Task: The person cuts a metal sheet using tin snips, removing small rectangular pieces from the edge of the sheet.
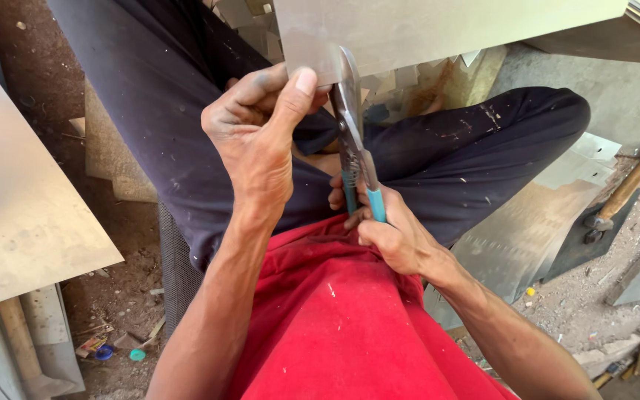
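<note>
Metal sheet (438,26): pale grey, flat, across the top centre of the frame, its lower edge facing the person. Held out over the lap, so the edge is free on both faces for the blades.

Snips (351,126): steel blades pointing up the frame, teal-sleeved handles pointing down toward the body. Blades meet the sheet's lower edge at top centre; whether they have bitten into it cannot be told, as the thumb covers the spot.

Left hand (261,130): centre of frame, dusty. Fingers (301,85) pinched on the sheet's lower edge just left of the blades, thumb on the near face; this grip seems to steady the thin metal close to the cutting line so it does not flex.

Right hand (390,233): lower centre, close against the red shirt (335,318). Fingers wrapped around both handles, drawn narrow together; the low hold gives leverage at the handle ends.

Dark trousers (475,155): knees spread apart, the sheet and snips between them.

Second metal sheet (16,207): large, at left, leaning or lying over the dirt floor (120,296).

Hammer (620,196): wooden handle, right edge, resting on a dark plate, well apart from both hands.

Offcuts (409,74): small pale scraps on the ground beyond the knees.
</note>
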